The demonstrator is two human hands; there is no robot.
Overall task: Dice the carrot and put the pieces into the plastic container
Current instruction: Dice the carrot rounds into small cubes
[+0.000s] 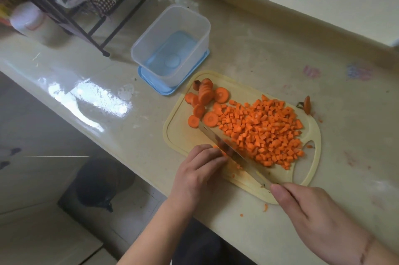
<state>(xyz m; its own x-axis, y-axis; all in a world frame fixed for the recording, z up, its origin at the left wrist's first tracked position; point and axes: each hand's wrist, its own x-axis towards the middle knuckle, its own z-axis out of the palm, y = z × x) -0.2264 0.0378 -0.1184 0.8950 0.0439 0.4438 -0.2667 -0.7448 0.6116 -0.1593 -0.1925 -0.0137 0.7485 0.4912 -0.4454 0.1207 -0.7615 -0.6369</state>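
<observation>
On the cutting board (179,135), left hand (200,169) pins carrot strips (217,147), fingers curled; right hand (319,215) grips the knife (226,148). Diced carrot (265,130) heaps alongside: firm, light, roll-prone, better scooped. Plastic container (172,44) waits empty.

We see a cream board (179,135) on a pale counter (269,53), heaped with diced carrot (265,133), with round slices (206,94) at its far left corner and a carrot end (307,104) just off its far right edge. The right hand (313,213) grips the knife (224,148), whose blade lies across the near side of the pile, while the left hand (200,169) curls its fingers over small carrot bits beside the blade. Beyond the board a clear container (194,27) stands on a blue lid (155,85), holding no carrot.
</observation>
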